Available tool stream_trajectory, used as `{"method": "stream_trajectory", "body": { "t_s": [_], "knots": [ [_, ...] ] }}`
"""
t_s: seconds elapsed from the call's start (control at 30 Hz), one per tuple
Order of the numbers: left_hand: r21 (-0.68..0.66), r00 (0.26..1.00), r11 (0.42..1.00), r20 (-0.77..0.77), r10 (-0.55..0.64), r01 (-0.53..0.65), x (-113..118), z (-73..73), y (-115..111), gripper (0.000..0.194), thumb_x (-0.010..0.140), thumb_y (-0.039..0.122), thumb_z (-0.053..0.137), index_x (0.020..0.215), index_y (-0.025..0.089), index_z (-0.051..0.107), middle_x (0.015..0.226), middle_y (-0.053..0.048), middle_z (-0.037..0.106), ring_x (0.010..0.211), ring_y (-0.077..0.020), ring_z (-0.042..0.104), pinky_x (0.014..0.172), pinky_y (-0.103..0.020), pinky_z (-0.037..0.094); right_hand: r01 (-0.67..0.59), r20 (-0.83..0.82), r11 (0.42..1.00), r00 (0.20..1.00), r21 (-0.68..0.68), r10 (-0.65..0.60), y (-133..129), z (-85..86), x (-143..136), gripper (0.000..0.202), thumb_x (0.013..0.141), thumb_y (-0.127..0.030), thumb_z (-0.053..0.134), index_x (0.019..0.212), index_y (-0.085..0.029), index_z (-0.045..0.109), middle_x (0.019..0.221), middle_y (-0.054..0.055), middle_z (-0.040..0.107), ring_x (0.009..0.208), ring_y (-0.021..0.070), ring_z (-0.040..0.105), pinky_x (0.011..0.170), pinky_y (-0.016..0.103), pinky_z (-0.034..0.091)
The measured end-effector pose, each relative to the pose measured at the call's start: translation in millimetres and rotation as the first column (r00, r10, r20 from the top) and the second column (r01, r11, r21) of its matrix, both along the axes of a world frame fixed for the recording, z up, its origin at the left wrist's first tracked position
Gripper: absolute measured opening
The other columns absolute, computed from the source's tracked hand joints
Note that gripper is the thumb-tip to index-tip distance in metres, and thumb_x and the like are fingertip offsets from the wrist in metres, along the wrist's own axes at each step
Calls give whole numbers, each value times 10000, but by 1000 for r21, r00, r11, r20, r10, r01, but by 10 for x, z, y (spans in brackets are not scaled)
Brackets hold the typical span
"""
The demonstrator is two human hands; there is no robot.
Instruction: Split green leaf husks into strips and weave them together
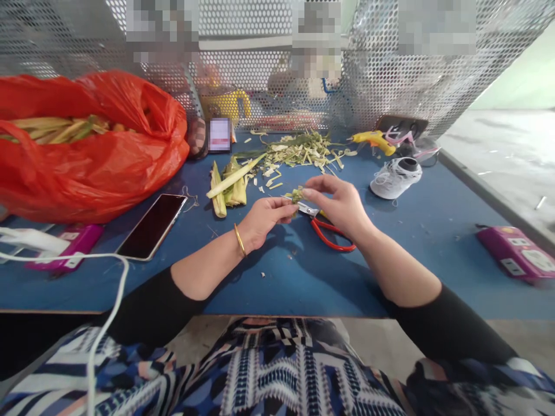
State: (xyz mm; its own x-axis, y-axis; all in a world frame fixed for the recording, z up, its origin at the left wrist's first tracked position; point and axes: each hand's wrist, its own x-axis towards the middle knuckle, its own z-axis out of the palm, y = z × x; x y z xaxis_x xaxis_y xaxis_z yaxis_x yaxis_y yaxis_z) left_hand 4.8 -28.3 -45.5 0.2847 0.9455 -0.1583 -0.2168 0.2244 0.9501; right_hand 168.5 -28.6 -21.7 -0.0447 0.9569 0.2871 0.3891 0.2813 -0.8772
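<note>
Over the middle of the blue table, my left hand (271,216) and my right hand (337,202) meet at a small greenish-yellow bundle of plant strips (296,195). Thumb and fingers of my left hand pinch it from the left and below. My right fingertips are closed at its upper right side; how much they grip is partly hidden. Scissors with red handles (333,241) lie under my right hand, blades pointing left. Left of my hands are pale green husk pieces (234,185), and beyond them spreads a pile of shredded plant strips (303,151).
A red plastic bag (143,156) of husks fills the left, near a phone (151,226) and a white cable (124,283). To the right are a thread spool (395,178), a yellow glue gun (375,140) and a purple socket block (515,251). A perforated metal screen (269,63) closes the back.
</note>
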Motion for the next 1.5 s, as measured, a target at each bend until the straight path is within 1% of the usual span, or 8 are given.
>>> {"method": "stream_trajectory", "body": {
  "t_s": [0.07, 0.17, 0.27, 0.47, 0.67, 0.9, 1.27, 1.5],
  "knots": [
    [32, 999, 999, -36, -33, 34, 8, 8, -13, 225, 576, 310, 832, 599, 160, 666, 588, 26, 566, 588, -90, 475, 650, -263, 409, -132, -121, 977, 986, -166, 112, 24, -33, -2, 290, 688, -460, 710, 746, -183, 645, 727, 22, 658, 701, 155, 550, 662, 295, 420],
    [88, 995, 994, -90, -50, 58, 15, 12, -21, 219, 600, 313, 817, 575, 164, 659, 561, 25, 561, 567, -91, 454, 635, -266, 397, -182, -213, 955, 968, -235, 132, 22, -114, -38, 319, 653, -473, 732, 696, -179, 616, 664, 3, 627, 635, 131, 522, 617, 281, 403],
    [148, 986, 988, -168, -11, 36, 31, -7, -27, 224, 617, 277, 798, 522, 163, 631, 537, 25, 552, 558, -91, 450, 619, -261, 386, -135, -180, 970, 979, -204, 98, 5, -193, -97, 294, 678, -456, 702, 688, -188, 584, 623, -18, 587, 593, 117, 483, 580, 273, 371],
    [192, 951, 979, -282, 123, -70, 68, -55, -54, 246, 632, 240, 765, 478, 161, 591, 494, 37, 527, 518, -83, 432, 562, -246, 353, 68, 101, 996, 993, -52, -62, -41, -251, -216, 149, 747, -297, 607, 658, -204, 533, 583, -28, 542, 597, 126, 450, 576, 272, 328],
    [255, 915, 967, -392, 93, 11, 15, -39, -25, 233, 627, 254, 768, 483, 167, 606, 479, 39, 522, 514, -87, 415, 538, -241, 329, 31, 127, 1000, 991, -5, -30, -36, -242, -191, 132, 739, -291, 625, 670, -205, 551, 613, -17, 568, 629, 138, 477, 601, 279, 344],
    [154, 984, 986, -176, -31, 58, 2, 19, -20, 233, 630, 373, 797, 617, 167, 689, 597, 14, 596, 571, -98, 477, 606, -254, 397, -154, -298, 956, 951, -248, 76, 21, -178, -88, 326, 633, -476, 762, 666, -184, 621, 646, 5, 651, 621, 136, 552, 621, 286, 435],
    [83, 995, 996, -104, -10, 18, -11, 16, 2, 229, 594, 343, 804, 582, 166, 660, 581, 21, 571, 569, -89, 454, 610, -252, 371, 43, -264, 985, 961, -169, -87, 138, 9, 97, 480, 670, -656, 691, 698, -177, 704, 687, 57, 695, 719, 187, 626, 747, 332, 485],
    [106, 984, 992, -173, -51, 70, 1, -11, -17, 218, 579, 325, 797, 532, 164, 656, 545, 12, 572, 544, -91, 448, 577, -259, 358, -193, -208, 931, 969, -309, 132, 51, -41, -2, 323, 577, -474, 789, 641, -170, 699, 613, 0, 660, 599, 120, 525, 626, 276, 408]
  ]
}}
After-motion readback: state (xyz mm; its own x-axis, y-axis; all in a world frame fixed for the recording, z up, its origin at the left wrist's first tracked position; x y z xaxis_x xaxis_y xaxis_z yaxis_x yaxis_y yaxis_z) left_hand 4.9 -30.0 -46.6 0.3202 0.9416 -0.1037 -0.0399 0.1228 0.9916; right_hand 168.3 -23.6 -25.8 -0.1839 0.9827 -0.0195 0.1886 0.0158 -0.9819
